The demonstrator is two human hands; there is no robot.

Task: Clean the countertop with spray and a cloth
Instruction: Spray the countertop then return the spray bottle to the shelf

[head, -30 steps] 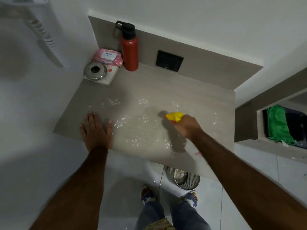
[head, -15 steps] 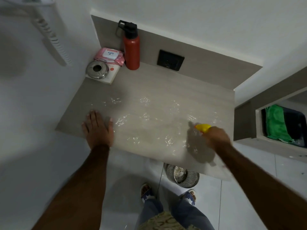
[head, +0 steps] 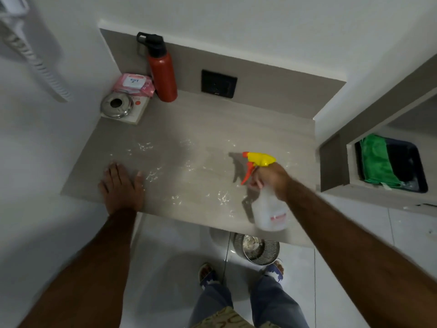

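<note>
The grey countertop (head: 212, 119) is wet with scattered spray droplets across its middle. My right hand (head: 274, 178) grips the neck of a clear spray bottle (head: 268, 209) with a yellow head and orange trigger, held tilted above the counter's right front, nozzle pointing left. My left hand (head: 121, 185) lies flat, palm down, on the counter's front left edge. A green cloth (head: 376, 159) lies folded in a dark tray inside the niche at the right.
A red bottle with a black cap (head: 162, 72), a pink wipes pack (head: 133, 84) and a steel ashtray (head: 115, 106) on a white box stand in the back left corner. A black socket (head: 218, 84) is on the backsplash. A steel bin (head: 256, 249) stands on the floor below.
My right hand swung right with the spray bottle, then lifted and tilted it so the whole bottle shows. My left hand has stayed flat on the counter.
</note>
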